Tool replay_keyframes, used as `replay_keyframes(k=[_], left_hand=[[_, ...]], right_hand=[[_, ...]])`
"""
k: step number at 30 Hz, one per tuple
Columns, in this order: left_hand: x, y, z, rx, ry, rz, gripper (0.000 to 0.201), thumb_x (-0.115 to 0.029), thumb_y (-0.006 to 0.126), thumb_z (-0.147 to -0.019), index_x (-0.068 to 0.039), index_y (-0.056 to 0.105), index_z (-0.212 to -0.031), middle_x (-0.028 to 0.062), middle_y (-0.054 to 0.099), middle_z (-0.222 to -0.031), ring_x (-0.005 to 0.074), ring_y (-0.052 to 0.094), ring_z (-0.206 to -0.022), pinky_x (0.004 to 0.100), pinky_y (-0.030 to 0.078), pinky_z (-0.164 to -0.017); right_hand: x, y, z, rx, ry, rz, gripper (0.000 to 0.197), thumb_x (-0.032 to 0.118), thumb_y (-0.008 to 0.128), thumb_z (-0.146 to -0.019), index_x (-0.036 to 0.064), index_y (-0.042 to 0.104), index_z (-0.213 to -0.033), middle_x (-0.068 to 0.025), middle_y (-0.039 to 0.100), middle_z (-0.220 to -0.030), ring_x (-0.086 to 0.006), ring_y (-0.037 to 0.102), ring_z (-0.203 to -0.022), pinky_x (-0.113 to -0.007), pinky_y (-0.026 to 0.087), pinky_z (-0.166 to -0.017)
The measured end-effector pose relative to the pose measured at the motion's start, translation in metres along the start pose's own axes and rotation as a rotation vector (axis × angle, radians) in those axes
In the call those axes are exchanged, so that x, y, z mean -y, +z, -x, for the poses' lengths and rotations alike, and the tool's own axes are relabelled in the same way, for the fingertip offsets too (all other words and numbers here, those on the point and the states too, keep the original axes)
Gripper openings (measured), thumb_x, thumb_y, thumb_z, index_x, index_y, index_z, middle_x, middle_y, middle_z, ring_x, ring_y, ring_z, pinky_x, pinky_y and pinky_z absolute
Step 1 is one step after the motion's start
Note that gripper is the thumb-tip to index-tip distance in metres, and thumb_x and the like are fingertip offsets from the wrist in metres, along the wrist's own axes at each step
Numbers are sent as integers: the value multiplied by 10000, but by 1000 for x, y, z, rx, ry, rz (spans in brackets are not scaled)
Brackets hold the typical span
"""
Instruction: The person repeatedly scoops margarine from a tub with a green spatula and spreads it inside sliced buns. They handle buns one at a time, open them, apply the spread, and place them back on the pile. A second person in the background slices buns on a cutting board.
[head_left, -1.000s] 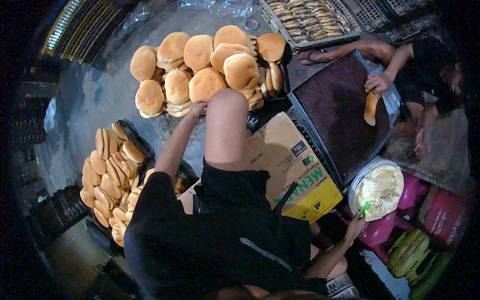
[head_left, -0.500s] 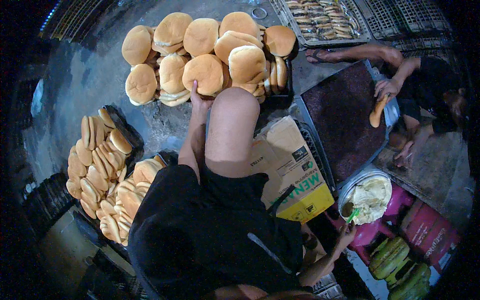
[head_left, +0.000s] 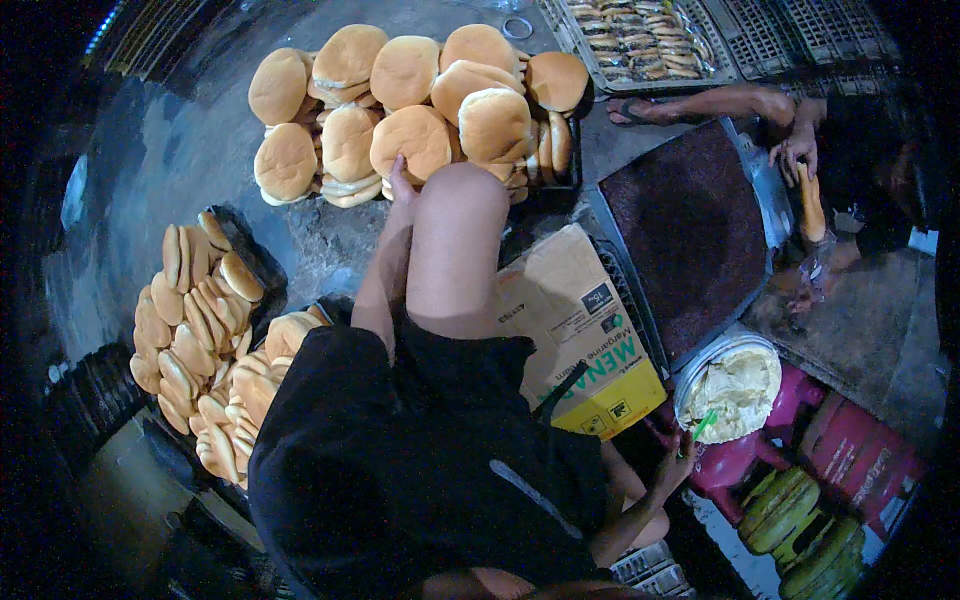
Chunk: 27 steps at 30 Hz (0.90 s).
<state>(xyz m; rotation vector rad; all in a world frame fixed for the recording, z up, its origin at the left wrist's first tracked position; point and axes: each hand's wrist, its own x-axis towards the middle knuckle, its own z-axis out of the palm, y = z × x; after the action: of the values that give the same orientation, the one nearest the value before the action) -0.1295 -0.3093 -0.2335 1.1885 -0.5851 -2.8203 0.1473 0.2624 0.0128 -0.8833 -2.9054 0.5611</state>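
Observation:
My left hand point(head_left: 401, 182) is at the near edge of a round flat bun point(head_left: 412, 140) in a large stack. Its thumb lies on top of the bun; the other fingers are hidden. On the right, my right hand point(head_left: 680, 455) is closed on a green-handled tool point(head_left: 706, 424), perhaps a spatula, whose far end meets the pale cream in a round tub point(head_left: 683, 392). My bare knee comes up just below the bun stack, partly beside the left hand.
More buns point(head_left: 195, 350) are piled at the left. A flattened carton point(head_left: 565, 310) lies beside my knee. At the right are a tray of dark brown filling point(head_left: 685, 235) and a co-worker's hand point(head_left: 797, 152) with a long bun. Wrapped bread fills a crate point(head_left: 735, 70) behind.
My right hand and the green-handled tool have shifted slightly left and up at the tub's near edge. The co-worker's bun has moved off the filling toward a clear bag.

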Motion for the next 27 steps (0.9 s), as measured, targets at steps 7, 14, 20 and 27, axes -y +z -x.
replay_keyframes(k=[7,14,20,27], left_hand=[[12,5,-1,16,3,48,542,-283,605,-753,-59,418,-1209,143,516,-1152,302,510,-1044,467,417,-889],[9,5,-2,16,5,23,518,-262,607,-745,-48,436,-1185,140,527,-1128,291,523,-1023,447,428,-876],[3,1,-1,10,8,7,498,-245,609,-739,-38,451,-1164,137,537,-1107,283,534,-1005,430,438,-865],[-4,-5,-3,14,19,-18,475,-224,611,-731,-28,469,-1139,134,548,-1084,272,547,-984,410,450,-852]], right_hand=[[-5,4,13,123,22,-78,427,238,578,-843,-36,500,-1161,-167,543,-1126,-240,528,-1003,-329,429,-845],[7,3,12,115,-54,-209,407,204,565,-848,-45,492,-1162,-174,530,-1129,-241,515,-1019,-323,428,-846],[17,2,23,78,-20,-122,396,174,559,-849,-49,484,-1168,-161,533,-1134,-231,518,-1022,-313,414,-865],[32,3,28,119,-60,-231,365,120,532,-856,-45,477,-1177,-161,536,-1133,-231,522,-1017,-312,403,-880]])
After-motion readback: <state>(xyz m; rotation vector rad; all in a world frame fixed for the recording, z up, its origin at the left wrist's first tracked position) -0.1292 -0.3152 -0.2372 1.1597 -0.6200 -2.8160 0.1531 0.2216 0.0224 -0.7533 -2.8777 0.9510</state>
